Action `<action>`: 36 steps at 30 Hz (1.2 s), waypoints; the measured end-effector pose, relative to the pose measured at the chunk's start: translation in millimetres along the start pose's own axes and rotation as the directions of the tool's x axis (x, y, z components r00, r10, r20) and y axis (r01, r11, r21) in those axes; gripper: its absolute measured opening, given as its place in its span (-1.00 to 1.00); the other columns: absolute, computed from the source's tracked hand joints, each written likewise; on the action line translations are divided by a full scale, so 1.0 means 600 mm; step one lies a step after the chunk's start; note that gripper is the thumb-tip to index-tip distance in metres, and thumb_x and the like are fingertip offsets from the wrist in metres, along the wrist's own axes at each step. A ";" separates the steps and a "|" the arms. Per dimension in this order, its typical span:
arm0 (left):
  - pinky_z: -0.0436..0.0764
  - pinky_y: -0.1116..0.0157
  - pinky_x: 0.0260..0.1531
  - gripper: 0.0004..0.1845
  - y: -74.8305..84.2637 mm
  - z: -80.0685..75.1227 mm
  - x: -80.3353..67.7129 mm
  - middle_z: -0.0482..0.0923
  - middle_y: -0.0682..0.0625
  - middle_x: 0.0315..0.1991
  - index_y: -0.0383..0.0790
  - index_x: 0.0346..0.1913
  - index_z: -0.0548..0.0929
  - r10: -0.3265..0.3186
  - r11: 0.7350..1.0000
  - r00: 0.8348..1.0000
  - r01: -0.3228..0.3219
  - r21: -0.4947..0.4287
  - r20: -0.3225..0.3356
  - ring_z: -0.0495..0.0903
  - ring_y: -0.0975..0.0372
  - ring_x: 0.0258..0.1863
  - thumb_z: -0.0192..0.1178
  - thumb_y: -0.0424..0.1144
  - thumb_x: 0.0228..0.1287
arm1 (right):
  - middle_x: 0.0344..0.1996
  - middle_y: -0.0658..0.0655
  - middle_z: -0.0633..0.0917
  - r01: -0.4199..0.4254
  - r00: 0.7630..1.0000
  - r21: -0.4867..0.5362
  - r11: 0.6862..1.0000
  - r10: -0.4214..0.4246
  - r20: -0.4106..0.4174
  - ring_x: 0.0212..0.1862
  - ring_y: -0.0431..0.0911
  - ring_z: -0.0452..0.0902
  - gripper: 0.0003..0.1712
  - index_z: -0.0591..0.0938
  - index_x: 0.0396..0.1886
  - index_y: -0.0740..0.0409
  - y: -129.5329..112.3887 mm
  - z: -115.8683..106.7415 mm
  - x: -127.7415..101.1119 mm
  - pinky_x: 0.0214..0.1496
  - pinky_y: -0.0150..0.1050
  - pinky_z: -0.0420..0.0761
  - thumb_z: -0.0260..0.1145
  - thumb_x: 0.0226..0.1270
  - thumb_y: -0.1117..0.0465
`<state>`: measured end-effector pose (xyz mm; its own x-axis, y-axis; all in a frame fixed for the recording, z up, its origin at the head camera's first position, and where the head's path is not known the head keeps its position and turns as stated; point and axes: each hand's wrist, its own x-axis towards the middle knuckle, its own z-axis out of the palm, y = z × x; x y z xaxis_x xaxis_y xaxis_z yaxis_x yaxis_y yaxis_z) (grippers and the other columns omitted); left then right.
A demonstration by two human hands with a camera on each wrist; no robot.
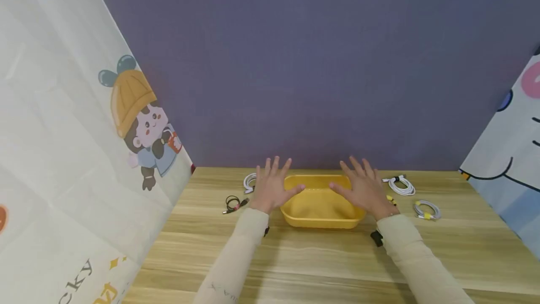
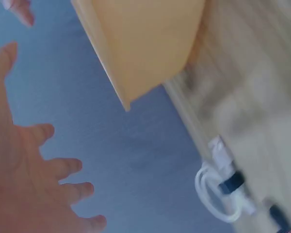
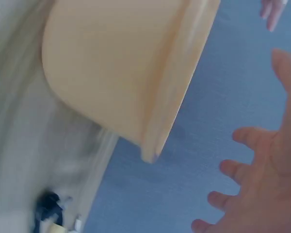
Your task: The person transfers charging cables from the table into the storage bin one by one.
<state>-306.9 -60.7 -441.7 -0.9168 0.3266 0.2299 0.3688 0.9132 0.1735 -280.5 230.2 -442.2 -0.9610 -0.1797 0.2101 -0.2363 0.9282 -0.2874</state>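
Observation:
An empty yellow plastic tub stands on the wooden table near the purple back wall. My left hand hovers over its left rim with fingers spread, holding nothing. My right hand hovers over the right rim, fingers also spread and empty. In the left wrist view the left hand is open beside the tub. The right wrist view shows the right hand open next to the tub.
Coiled white cables lie at the back left and back right. A black cable lies left of the tub, and a white coil with yellow ties to its right. Printed cloth panels wall both sides.

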 end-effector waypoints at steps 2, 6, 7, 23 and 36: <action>-0.04 -0.33 0.52 -0.03 0.002 0.008 -0.005 0.02 -0.25 0.64 0.11 0.66 0.07 -0.017 0.998 1.000 0.016 -0.053 -0.021 -0.04 -0.21 0.63 -0.13 0.55 0.35 | 0.61 0.40 0.07 0.004 1.000 0.044 0.999 -0.004 -0.005 0.57 0.51 -0.17 0.07 0.19 0.63 0.10 0.006 0.003 -0.009 0.46 0.56 -0.17 0.07 0.40 -0.50; 0.19 -0.25 0.49 -0.19 -0.001 0.034 -0.018 0.22 -0.26 0.56 -0.04 0.61 0.21 -0.071 0.974 0.995 0.053 -0.222 -0.075 0.19 -0.19 0.56 0.07 0.28 0.47 | 0.51 0.47 0.26 0.031 0.996 0.118 0.993 -0.021 -0.085 0.47 0.51 0.08 -0.08 0.32 0.55 0.21 0.027 0.015 -0.033 0.39 0.53 0.06 0.22 0.44 -0.31; 0.24 -0.22 0.47 -0.23 -0.003 0.041 -0.024 0.28 -0.25 0.54 -0.07 0.59 0.25 -0.090 0.957 0.992 0.063 -0.282 -0.085 0.25 -0.19 0.53 0.13 0.20 0.47 | 0.46 0.47 0.33 0.037 0.993 0.134 0.990 -0.021 -0.116 0.43 0.48 0.17 -0.13 0.38 0.51 0.23 0.030 0.017 -0.042 0.36 0.52 0.14 0.27 0.44 -0.24; 0.72 0.05 0.01 -0.51 -0.018 0.098 -0.073 0.66 -0.24 0.18 -0.10 0.51 0.38 -0.270 0.701 0.963 0.208 -0.682 0.017 0.74 -0.02 0.05 0.01 -0.15 0.62 | -0.17 0.34 0.71 -0.232 0.952 0.234 0.944 0.270 -0.147 -0.28 0.13 0.65 -0.58 0.64 0.15 0.36 0.103 0.022 -0.128 -0.38 -0.03 0.59 0.30 0.43 0.17; 0.70 0.13 -0.04 -0.46 -0.043 0.091 -0.089 0.68 -0.18 0.18 0.16 0.58 0.26 -0.196 0.681 0.976 0.208 -0.702 0.099 0.74 0.09 0.00 -0.04 -0.12 0.64 | -0.02 0.45 0.73 -0.422 0.906 0.149 0.894 0.408 0.116 -0.17 0.36 0.69 -0.46 0.61 0.16 0.36 0.126 0.038 -0.127 -0.36 0.12 0.62 0.27 0.40 0.02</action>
<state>-275.8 -88.1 -510.7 -0.9818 0.1638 0.0959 0.1684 0.5182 0.8385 -228.5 306.5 -501.3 -0.9833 0.1784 -0.0355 0.1731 0.8574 -0.4846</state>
